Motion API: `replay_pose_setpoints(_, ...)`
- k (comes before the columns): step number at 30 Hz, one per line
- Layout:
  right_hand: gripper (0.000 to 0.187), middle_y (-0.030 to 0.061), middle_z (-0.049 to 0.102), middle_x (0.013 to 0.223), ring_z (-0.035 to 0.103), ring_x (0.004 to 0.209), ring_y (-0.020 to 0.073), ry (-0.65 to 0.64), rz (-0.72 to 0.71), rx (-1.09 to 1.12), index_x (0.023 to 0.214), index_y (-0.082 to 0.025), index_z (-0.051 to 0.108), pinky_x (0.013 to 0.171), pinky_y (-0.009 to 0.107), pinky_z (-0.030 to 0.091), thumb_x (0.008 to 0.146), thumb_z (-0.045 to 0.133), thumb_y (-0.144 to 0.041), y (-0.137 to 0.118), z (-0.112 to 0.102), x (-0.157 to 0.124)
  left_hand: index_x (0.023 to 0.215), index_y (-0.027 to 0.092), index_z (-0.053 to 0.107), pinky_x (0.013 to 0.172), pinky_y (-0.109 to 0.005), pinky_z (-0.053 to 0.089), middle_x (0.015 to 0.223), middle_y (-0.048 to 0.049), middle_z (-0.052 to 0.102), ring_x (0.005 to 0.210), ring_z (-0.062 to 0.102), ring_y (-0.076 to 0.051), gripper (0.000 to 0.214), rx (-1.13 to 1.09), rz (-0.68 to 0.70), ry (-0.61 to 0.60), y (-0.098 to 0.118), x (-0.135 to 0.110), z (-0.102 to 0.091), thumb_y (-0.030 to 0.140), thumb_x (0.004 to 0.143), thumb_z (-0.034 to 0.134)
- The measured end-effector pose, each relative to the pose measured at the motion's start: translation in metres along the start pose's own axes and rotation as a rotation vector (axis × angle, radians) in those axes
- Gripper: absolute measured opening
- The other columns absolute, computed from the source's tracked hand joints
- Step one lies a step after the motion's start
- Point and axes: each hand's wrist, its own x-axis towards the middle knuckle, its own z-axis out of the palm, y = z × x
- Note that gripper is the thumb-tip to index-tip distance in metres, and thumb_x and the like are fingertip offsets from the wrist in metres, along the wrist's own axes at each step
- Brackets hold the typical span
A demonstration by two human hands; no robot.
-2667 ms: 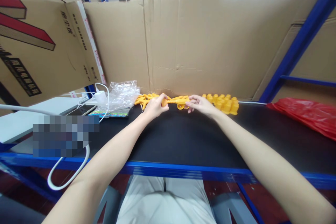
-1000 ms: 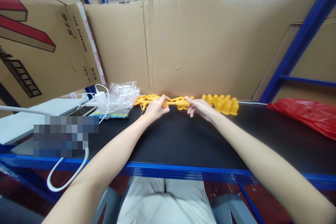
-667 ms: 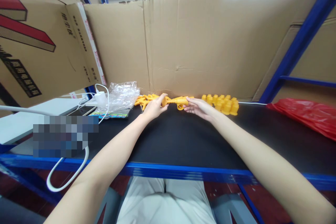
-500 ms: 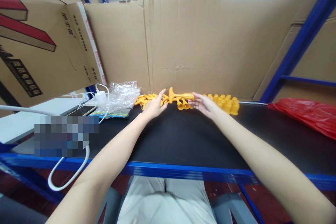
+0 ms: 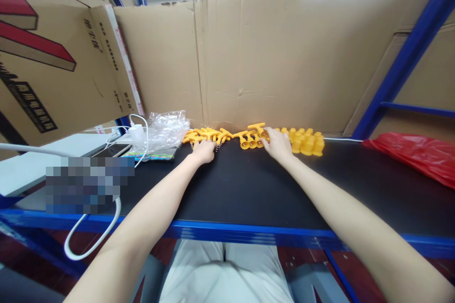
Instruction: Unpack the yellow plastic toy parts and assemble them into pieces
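Both my arms reach across the black shelf top (image 5: 249, 189) to its far edge. My left hand (image 5: 204, 150) rests knuckles-up at a pile of small yellow T-shaped parts (image 5: 204, 134), fingers curled onto the pile; what they pinch is hidden. My right hand (image 5: 279, 144) holds the end of an assembled yellow part (image 5: 259, 131), which lies beside two similar assembled pieces (image 5: 246, 140). A row of chunky yellow socket pieces (image 5: 306, 141) stands just right of that hand.
A cardboard wall (image 5: 270, 57) closes the back. A crumpled clear plastic bag (image 5: 165, 128), a white charger (image 5: 136, 131) and its cable (image 5: 88, 241) lie at the left. A red plastic bag (image 5: 415, 154) lies at the right. Blue rack posts (image 5: 401, 61) frame the shelf.
The yellow part I held in both hands has gone to the right, down beside the assembled pieces. My left hand let go of it and dropped onto the pile of T-shaped parts.
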Motion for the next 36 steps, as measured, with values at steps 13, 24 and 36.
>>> replay_pose_setpoints(13,0.033,0.013,0.062,0.115,0.053,0.108,0.0296,-0.28,0.031,-0.194,0.114,-0.017,0.056,0.087,0.041,0.036,0.086,0.051,-0.031,0.009,0.001,-0.001,0.102,0.019,0.065,0.092,-0.048,0.04,0.112,-0.0133,0.063,0.112,0.052,-0.031,0.035,-0.02,0.011,0.049,0.001,0.0,0.001,0.01,0.074,0.046)
replay_pose_setpoints(24,0.043,0.011,0.053,0.132,0.045,0.122,0.0282,-0.342,0.08,-0.092,0.13,-0.021,0.051,0.094,0.048,0.035,0.088,0.048,-0.034,0.018,0.009,-0.001,0.121,0.025,0.057,0.095,-0.047,0.041,0.133,-0.008,0.052,0.122,0.046,-0.027,0.047,-0.05,0.142,0.055,0.004,-0.001,0.004,0.01,0.082,0.037)
replay_pose_setpoints(36,0.055,0.0128,0.046,0.138,0.039,0.127,0.0307,-0.394,0.126,-0.068,0.135,-0.019,0.043,0.098,0.052,0.032,0.084,0.052,-0.038,0.017,0.003,0.0,0.1,0.022,0.067,0.089,-0.04,0.043,0.108,-0.0082,0.065,0.108,0.056,-0.026,0.029,-0.033,0.15,0.069,0.005,0.002,0.002,0.013,0.082,0.045)
